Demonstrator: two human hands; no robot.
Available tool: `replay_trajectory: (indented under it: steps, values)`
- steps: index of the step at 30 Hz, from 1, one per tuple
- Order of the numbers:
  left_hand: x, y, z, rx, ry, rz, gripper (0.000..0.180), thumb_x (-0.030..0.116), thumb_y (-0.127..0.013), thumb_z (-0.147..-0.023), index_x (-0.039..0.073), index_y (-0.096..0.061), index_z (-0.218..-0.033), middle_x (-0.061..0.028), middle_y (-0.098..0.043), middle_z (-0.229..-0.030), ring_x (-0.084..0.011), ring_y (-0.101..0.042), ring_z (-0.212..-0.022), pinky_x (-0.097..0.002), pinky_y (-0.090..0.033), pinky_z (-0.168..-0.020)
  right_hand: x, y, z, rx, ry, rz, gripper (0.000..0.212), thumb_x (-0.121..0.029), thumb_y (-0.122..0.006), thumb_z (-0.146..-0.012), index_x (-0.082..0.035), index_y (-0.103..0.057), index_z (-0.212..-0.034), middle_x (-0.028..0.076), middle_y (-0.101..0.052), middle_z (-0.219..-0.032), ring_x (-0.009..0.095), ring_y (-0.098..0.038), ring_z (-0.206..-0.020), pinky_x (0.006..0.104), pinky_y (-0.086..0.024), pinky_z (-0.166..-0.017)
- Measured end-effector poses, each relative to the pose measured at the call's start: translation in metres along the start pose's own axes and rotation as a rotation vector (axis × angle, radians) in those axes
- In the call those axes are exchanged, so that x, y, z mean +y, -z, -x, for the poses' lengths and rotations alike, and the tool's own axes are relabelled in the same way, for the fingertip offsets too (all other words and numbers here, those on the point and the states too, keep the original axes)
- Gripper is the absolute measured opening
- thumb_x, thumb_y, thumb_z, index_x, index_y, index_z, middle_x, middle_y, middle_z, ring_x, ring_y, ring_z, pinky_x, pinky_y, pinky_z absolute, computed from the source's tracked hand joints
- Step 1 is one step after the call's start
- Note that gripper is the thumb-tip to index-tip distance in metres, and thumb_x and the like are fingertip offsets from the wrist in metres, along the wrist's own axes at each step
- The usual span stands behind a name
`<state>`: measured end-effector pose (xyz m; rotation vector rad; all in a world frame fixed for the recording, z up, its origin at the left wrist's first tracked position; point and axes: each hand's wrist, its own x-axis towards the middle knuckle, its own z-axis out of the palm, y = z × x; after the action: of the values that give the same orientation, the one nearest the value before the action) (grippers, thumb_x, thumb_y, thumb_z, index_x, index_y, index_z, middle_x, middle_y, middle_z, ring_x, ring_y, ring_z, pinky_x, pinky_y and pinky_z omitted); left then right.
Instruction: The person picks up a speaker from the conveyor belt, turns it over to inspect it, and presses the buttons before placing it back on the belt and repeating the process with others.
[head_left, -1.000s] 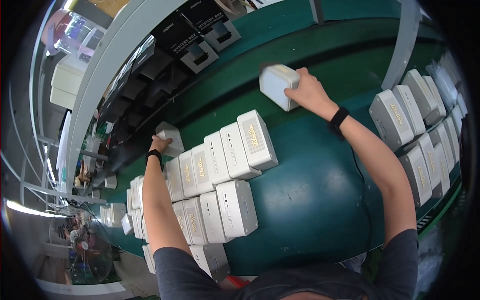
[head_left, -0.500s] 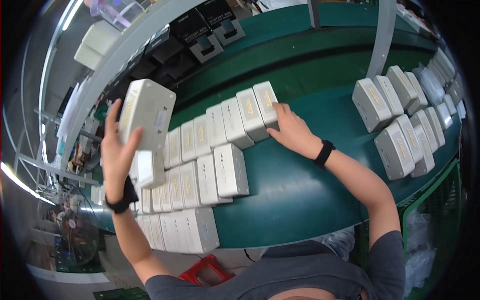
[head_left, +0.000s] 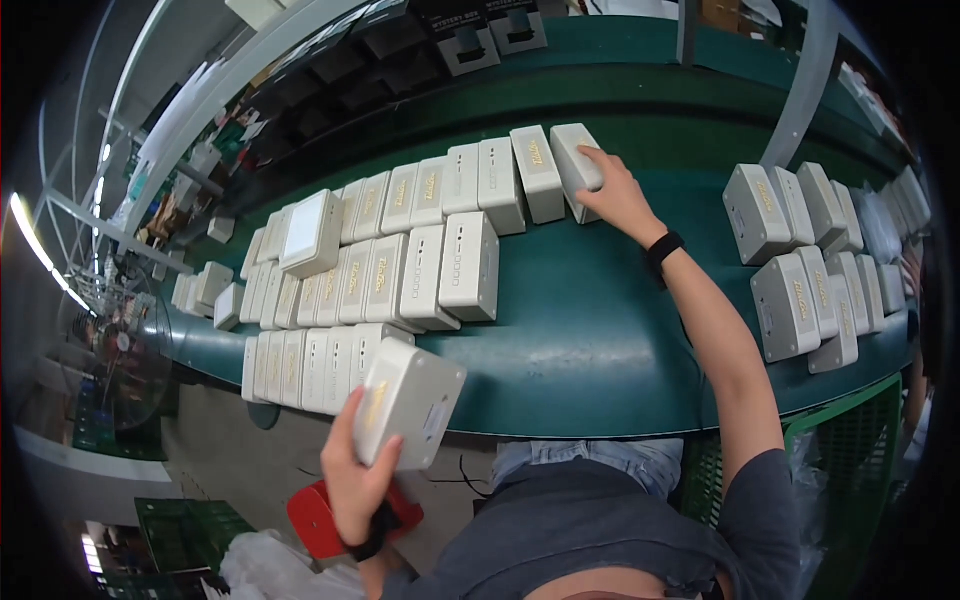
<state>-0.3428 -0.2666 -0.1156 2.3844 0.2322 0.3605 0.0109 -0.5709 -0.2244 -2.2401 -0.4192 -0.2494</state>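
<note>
My left hand (head_left: 358, 480) is closed around a white box-shaped device (head_left: 432, 408) with gold lettering on one side and screws in its base. It holds the device tilted, above the table's front edge and beside the nearest row. My right hand (head_left: 622, 203) grips the end device (head_left: 572, 160) of the back row, fingers over its top and thumb on its side. That device leans, with a narrow gap to its lettered neighbour (head_left: 537, 172). More such devices stand in three rows to the left, some showing ports (head_left: 468, 265). One with a pale screen-like face (head_left: 307, 236) lies on top of them.
The green table (head_left: 570, 340) has a second group of white devices (head_left: 800, 300) at its right. Grey metal posts (head_left: 803, 95) rise at the back, before black boxes (head_left: 465, 45). A green crate (head_left: 840, 440) stands at lower right, a red stool (head_left: 318, 515) below the front edge.
My left hand has carried its device from the far left down to the table's front edge. My right hand has shifted the end device slightly away from its row. The view has turned too.
</note>
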Motion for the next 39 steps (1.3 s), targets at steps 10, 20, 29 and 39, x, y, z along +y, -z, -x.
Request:
replay_trajectory:
  steps: [10,20,29,39]
  values:
    - [-0.041,-0.094,-0.008,0.188,-0.123,-0.374,0.052,0.01,-0.063,-0.083,0.002,-0.047,-0.131,-0.023,-0.049,-0.13,-0.0421,-0.046,-0.121,-0.0436,-0.036,-0.103,-0.038,0.094,0.121,0.025,-0.538,-1.349,0.071,-0.031,-0.065,-0.079,-0.006,-0.037,-0.14,0.014,-0.053,-0.125,0.025,-0.055,-0.112,0.0382,-0.049,-0.09]
    - [0.002,-0.092,-0.01,0.112,-0.391,-0.074,0.065,0.021,-0.06,-0.089,0.001,-0.029,-0.143,-0.0215,-0.032,-0.145,-0.0388,-0.031,-0.135,-0.0508,-0.025,-0.109,-0.056,0.097,0.222,-0.108,-0.373,-1.151,0.101,-0.028,-0.074,-0.065,-0.001,-0.022,-0.147,0.016,-0.053,-0.128,0.023,-0.053,-0.117,0.0302,-0.039,-0.1]
    - [0.026,-0.156,-0.017,-0.692,-0.091,0.902,0.081,0.045,-0.066,-0.084,0.001,-0.029,-0.141,-0.0203,-0.04,-0.138,-0.0294,-0.05,-0.119,-0.038,-0.04,-0.099,-0.077,0.098,0.251,-0.603,-0.31,-0.971,0.106,-0.027,-0.077,-0.062,-0.001,-0.019,-0.148,0.019,-0.053,-0.13,0.026,-0.051,-0.12,0.0332,-0.034,-0.104]
    - [0.034,-0.164,-0.022,-0.189,-0.492,0.753,0.083,0.05,-0.072,-0.078,-0.004,-0.04,-0.131,-0.0155,-0.049,-0.12,-0.0216,-0.053,-0.106,-0.0322,-0.042,-0.091,-0.064,0.093,0.247,-0.398,-0.222,-1.085,0.104,-0.016,-0.086,-0.06,0.0,-0.027,-0.144,0.017,-0.051,-0.132,0.023,-0.046,-0.125,0.0337,-0.032,-0.105]
